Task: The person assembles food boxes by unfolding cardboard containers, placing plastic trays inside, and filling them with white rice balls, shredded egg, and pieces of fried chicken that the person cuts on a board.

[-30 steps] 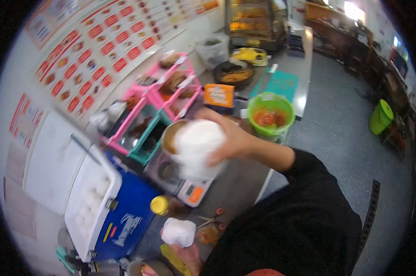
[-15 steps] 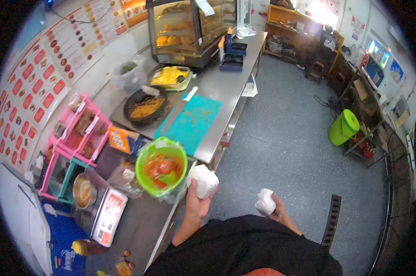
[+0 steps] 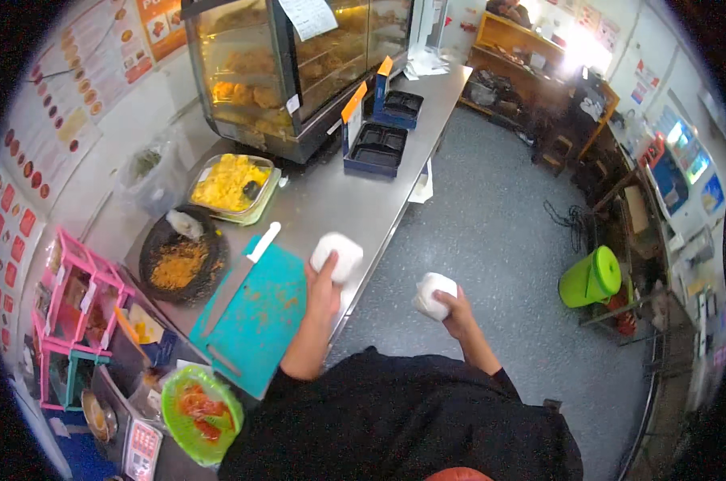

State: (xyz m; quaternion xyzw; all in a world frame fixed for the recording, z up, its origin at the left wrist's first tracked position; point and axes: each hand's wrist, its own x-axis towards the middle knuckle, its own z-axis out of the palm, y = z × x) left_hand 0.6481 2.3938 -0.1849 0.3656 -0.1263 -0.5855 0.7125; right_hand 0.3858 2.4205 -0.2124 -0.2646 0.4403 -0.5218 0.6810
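My left hand (image 3: 321, 295) is closed around a rounded white paper-wrapped bundle (image 3: 342, 255), held above the counter's edge. A second white wrapped bundle (image 3: 432, 296) sits in my right hand (image 3: 461, 314), out over the floor. What the wrappings contain is hidden. Left of my left hand lies a teal cutting board (image 3: 271, 321) strewn with brown crumbs, and a white-handled knife (image 3: 239, 280) rests on it. Farther along the counter stand two dark blue boxes with raised orange-topped lids: the nearer box (image 3: 377, 151) shows black compartments, and the farther box (image 3: 401, 108) is beyond it.
A glass food warmer (image 3: 255, 76) stands at the back. Left are a tub of yellow food (image 3: 233, 183), a black bowl of crumbs (image 3: 178, 264), pink racks (image 3: 78, 293) and a green basket (image 3: 188, 445). A lime-green bin (image 3: 590, 276) stands on the floor at right.
My view has moved forward along the counter, so the boxes and warmer appear closer. Both hands, each still holding its white bundle, have come up in the view, the left now beside the cutting board.
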